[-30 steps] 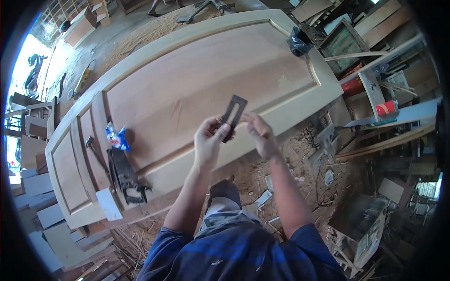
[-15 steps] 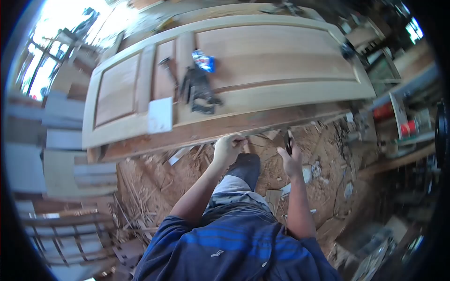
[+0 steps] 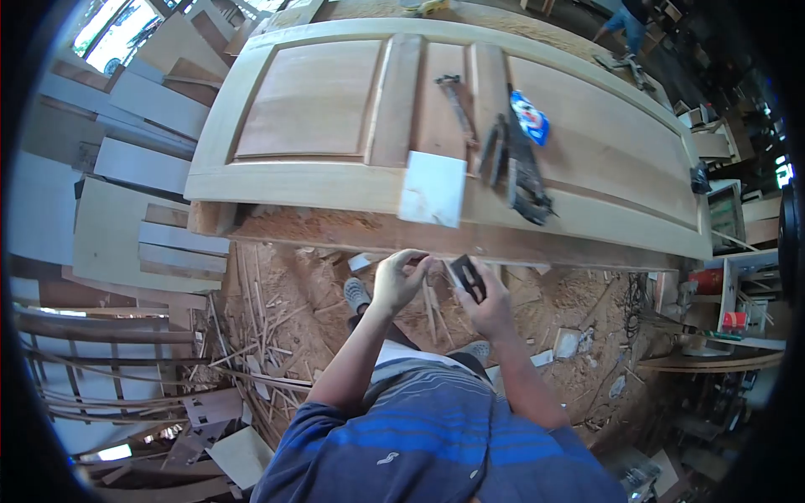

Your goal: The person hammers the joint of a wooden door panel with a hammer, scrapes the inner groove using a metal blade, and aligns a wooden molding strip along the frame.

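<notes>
My right hand [image 3: 490,306] grips a small dark block-shaped tool [image 3: 467,279] with a slot in its face; I cannot make out its exact kind. Close by on its left is my left hand [image 3: 398,281], thumb and fingertips drawn together. Whatever is pinched there, if anything, is too small to tell. Both hands are in front of the near edge of a panelled wooden door [image 3: 293,180] lying flat. On the door are a hammer [image 3: 458,113], a long dark tool [image 3: 523,172], a blue packet [image 3: 530,118] and a white square piece [image 3: 433,189].
Wood strips and shavings [image 3: 277,293] cover the floor around my feet. Boards [image 3: 126,226] lean at the left. Shelving with a red container [image 3: 734,320] stands at the right. Another person [image 3: 631,27] is at the far right, beyond the door.
My view has swung right-to-left across the scene, so the door appears shifted right. My right hand has come closer to my left, and the dark tool is now tilted towards it.
</notes>
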Demonstrator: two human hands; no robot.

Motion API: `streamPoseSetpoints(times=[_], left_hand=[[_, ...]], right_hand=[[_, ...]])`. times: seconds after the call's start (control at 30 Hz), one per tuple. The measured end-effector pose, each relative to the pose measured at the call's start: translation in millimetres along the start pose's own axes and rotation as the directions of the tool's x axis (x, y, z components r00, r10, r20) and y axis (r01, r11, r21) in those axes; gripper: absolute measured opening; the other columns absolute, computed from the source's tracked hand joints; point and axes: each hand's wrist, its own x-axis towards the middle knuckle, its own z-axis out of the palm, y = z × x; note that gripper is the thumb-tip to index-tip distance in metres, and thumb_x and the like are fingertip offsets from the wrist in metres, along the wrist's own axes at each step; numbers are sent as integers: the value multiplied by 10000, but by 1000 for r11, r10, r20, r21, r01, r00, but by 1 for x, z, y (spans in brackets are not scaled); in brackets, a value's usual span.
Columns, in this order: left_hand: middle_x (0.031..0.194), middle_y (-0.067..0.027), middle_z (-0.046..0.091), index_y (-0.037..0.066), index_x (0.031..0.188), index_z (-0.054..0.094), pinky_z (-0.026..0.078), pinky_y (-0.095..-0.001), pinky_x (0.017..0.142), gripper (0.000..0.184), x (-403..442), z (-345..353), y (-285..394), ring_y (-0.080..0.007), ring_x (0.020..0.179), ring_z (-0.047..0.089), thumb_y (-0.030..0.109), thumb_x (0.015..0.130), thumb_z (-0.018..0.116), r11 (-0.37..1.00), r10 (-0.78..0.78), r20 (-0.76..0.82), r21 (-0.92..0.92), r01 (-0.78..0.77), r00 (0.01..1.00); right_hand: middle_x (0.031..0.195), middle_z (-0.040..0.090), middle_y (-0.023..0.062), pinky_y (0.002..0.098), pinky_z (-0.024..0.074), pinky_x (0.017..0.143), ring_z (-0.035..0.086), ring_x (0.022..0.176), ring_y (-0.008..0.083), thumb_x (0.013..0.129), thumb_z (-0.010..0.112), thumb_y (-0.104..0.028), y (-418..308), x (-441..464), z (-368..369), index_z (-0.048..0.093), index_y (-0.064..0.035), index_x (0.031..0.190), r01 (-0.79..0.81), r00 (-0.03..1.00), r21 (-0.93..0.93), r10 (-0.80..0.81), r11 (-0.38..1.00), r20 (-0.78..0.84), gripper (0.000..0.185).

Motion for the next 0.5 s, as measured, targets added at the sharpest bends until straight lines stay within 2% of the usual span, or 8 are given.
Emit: streamPoseSetpoints(times=[0.07, 0.13, 0.17, 0.23, 0.27, 0.3, 0.4, 0.5], left_hand=[[1013, -166, 838, 26, 1082, 838, 635, -385, 852, 212, 26, -60, -53, -303, 923, 823, 223, 1002, 837, 999, -33, -63, -11, 33, 997], [991, -142, 831, 38, 1040, 834, 627, -413, 852, 185, 55, -117, -87, -317, 920, 805, 217, 995, 846, 996, -42, -139, 72, 52, 989], [978, -123, 824, 59, 1006, 835, 609, -444, 879, 170, 73, -145, -88, -334, 924, 778, 228, 990, 849, 977, 69, -145, 211, -37, 987], [1027, -97, 824, 92, 1029, 835, 568, -457, 980, 126, 110, -188, -100, -333, 1027, 751, 209, 984, 831, 938, 152, -67, 324, -123, 986], [1055, -88, 823, 100, 1051, 833, 555, -460, 1010, 122, 129, -203, -102, -331, 1072, 741, 198, 978, 825, 912, 182, -3, 373, -168, 983], [1084, -86, 820, 104, 1077, 830, 548, -465, 1026, 133, 148, -210, -103, -332, 1100, 734, 188, 974, 826, 890, 252, 24, 388, -241, 967], [1173, -77, 808, 113, 1138, 819, 526, -482, 1066, 186, 206, -209, -110, -333, 1178, 708, 168, 961, 828, 809, 429, 114, 393, -438, 896], [1243, -68, 786, 120, 1183, 803, 504, -499, 1081, 230, 253, -194, -119, -329, 1222, 678, 162, 957, 818, 740, 529, 215, 357, -570, 821]], right_hand=[[1360, 752, 238, 447, 608, 1015, 769, 1225, 355, 939, 875, -133, -24, 44, 76, 623, -16, 1538, 106, 993, -4, -105, 994, 52, 660], [1311, 746, 232, 482, 606, 1004, 763, 1170, 383, 954, 846, -141, -43, 82, 148, 617, -39, 1552, 99, 992, 29, -101, 995, 81, 648], [1286, 743, 228, 500, 605, 998, 759, 1142, 397, 962, 831, -145, -49, 98, 176, 614, -50, 1559, 98, 991, 49, -102, 994, 91, 642], [1260, 733, 226, 507, 604, 980, 752, 1116, 408, 971, 816, -138, -53, 123, 209, 609, -49, 1565, 47, 998, -43, -45, 998, 53, 635], [1247, 728, 225, 510, 604, 971, 748, 1103, 414, 976, 808, -135, -51, 133, 218, 606, -49, 1567, 18, 1000, -91, -16, 996, 27, 631], [1224, 721, 224, 520, 604, 967, 742, 1103, 425, 986, 792, -158, -45, 142, 222, 606, -55, 1569, 44, 995, -138, -55, 990, -81, 621], [1217, 722, 223, 534, 602, 967, 738, 1095, 431, 981, 799, -194, -32, 163, 209, 622, -58, 1555, -187, 957, -289, 107, 939, -271, 617], [1223, 744, 193, 527, 605, 963, 743, 1104, 410, 965, 807, -215, -27, 186, 197, 683, -78, 1482, -165, 927, -343, 26, 925, -374, 549]])
